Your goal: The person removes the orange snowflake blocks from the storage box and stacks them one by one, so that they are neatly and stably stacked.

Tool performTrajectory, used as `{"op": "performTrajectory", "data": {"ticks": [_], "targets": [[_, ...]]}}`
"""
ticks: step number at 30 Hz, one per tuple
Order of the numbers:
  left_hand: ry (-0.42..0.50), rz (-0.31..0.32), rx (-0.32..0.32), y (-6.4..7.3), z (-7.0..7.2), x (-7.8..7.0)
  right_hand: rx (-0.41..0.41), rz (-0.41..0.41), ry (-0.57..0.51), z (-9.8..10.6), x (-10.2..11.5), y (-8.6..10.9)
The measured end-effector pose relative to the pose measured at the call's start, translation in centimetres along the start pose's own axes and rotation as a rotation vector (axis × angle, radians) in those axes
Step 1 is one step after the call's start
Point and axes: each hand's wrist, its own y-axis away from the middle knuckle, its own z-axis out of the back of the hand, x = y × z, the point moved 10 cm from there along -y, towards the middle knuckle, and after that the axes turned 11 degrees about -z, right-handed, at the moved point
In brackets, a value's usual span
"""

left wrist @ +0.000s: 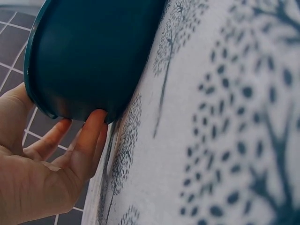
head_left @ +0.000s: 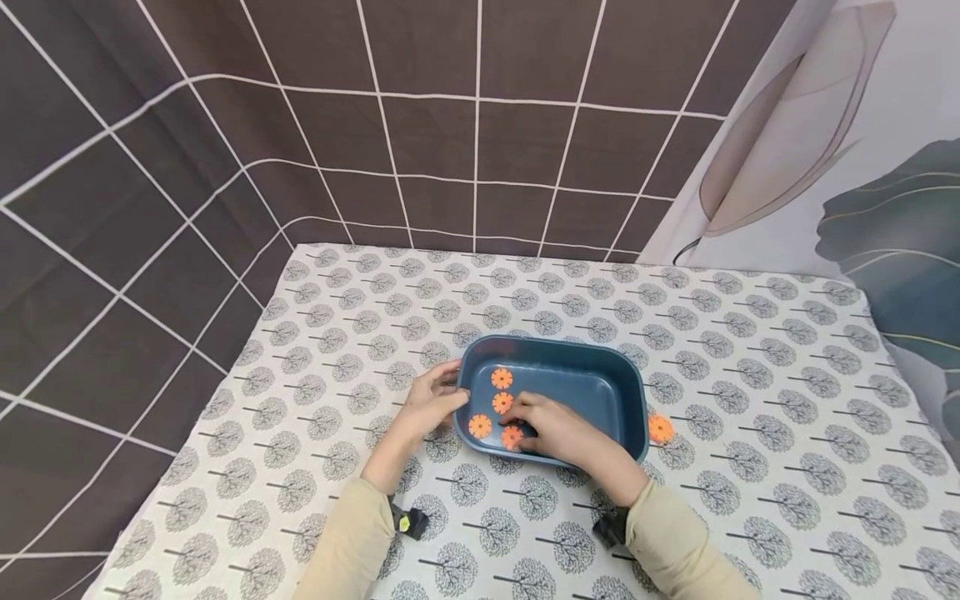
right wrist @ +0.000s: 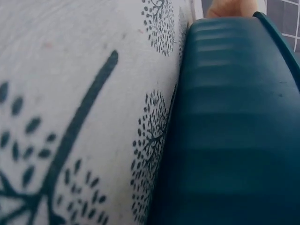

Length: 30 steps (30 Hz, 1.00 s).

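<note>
Four orange, notched, flower-shaped discs lie on the floor of a glossy dark-blue rectangular basin with rounded corners, grouped toward its left end. A fifth orange disc, of similar outline, lies outside, just beside the basin's right end, on a white cloth printed with grey trees. The left hand grips the basin's left end, thumb at the rim and fingers against the outer wall. The right hand reaches inside, fingers bent beside the nearest discs; whether it pinches one cannot be told.
</note>
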Motion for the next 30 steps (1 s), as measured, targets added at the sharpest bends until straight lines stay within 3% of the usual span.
{"op": "performTrajectory", "data": {"ticks": [4,12,20,30], "targets": [[-0.011,0.000,-0.007,0.0,0.1,-0.1,-0.003,0.007,-0.001,-0.1,0.0,0.0],[0.009,0.004,-0.017,-1.5,0.4,3.2,-0.019,-0.010,-0.006,-0.1,-0.2,-0.2],[0.013,-0.006,-0.027,-1.6,0.5,3.3,-0.011,-0.010,-0.039,0.1,0.0,-0.2],[0.005,-0.013,-0.032,-1.5,0.4,3.1,-0.050,0.036,0.036,0.7,0.6,0.2]]}}
